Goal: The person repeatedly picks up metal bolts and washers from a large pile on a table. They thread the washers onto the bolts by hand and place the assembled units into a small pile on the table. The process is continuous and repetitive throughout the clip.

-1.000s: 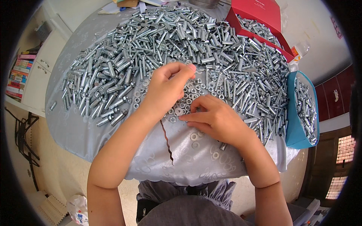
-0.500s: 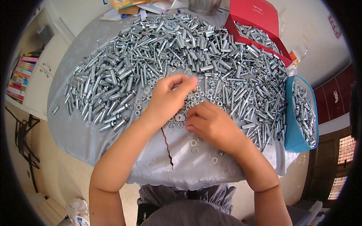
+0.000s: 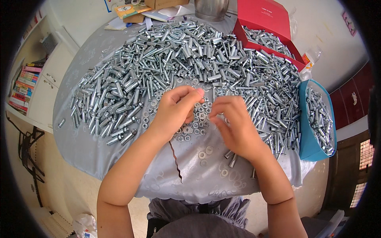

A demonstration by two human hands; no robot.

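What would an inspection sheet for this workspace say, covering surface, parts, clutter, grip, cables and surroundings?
Surface: grey tablecloth, bare near the person except for scattered pieces and a wavy dark line; tear or strip, cannot tell.
Parts: metal bolts and sleeves heaped loose; nuts and washers around the hands; more metal parts in the red box and teal bin.
Clutter: papers and a metal pot at the far edge.
Left grip: left hand curled, thumb against fingers; any held part unclear.
Right grip: right hand beside it, fingers bent, blurred.
Cables: nothing seen.
Surroundings: books and white cabinet left.
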